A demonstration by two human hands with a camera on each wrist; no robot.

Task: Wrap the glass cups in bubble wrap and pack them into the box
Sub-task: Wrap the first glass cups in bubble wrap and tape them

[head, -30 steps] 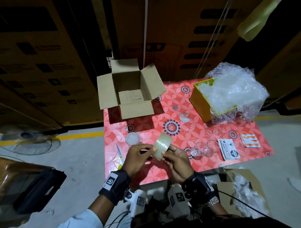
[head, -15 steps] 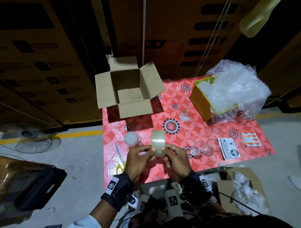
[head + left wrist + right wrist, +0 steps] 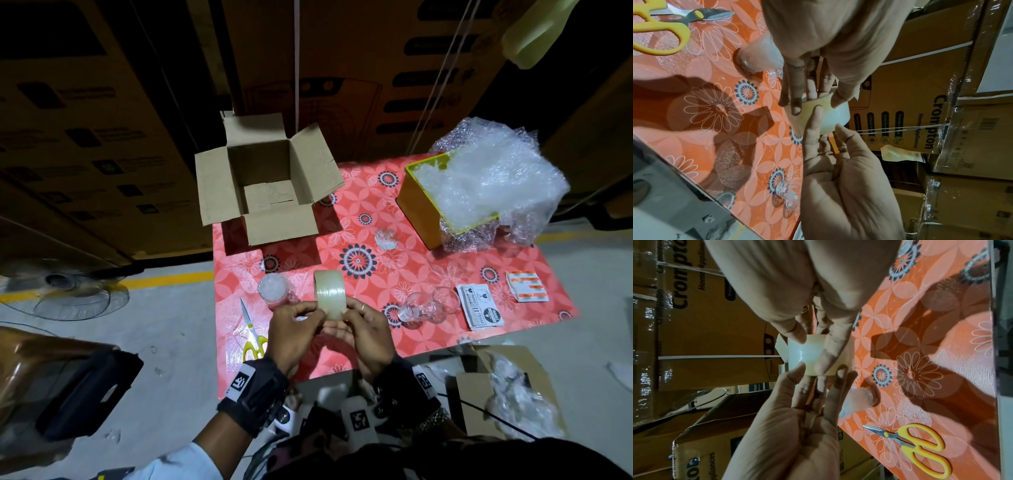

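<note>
Turning upright since a second ago, the tape roll (image 3: 329,294) sits pinched between left hand (image 3: 295,337) and right hand (image 3: 367,337), probably hunting its end. One wrapped cup (image 3: 273,287) waits on the bench (image 3: 428,270); the box (image 3: 265,181) stands far-left, apparently unpacked.

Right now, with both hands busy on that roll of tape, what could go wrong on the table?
Both the left hand and the right hand grip the tape roll, so neither can catch anything. The bare glass cups lie near the table's front edge and might roll off. The wrapped cup stands just beyond the left hand; a jerk could topple it.
</note>
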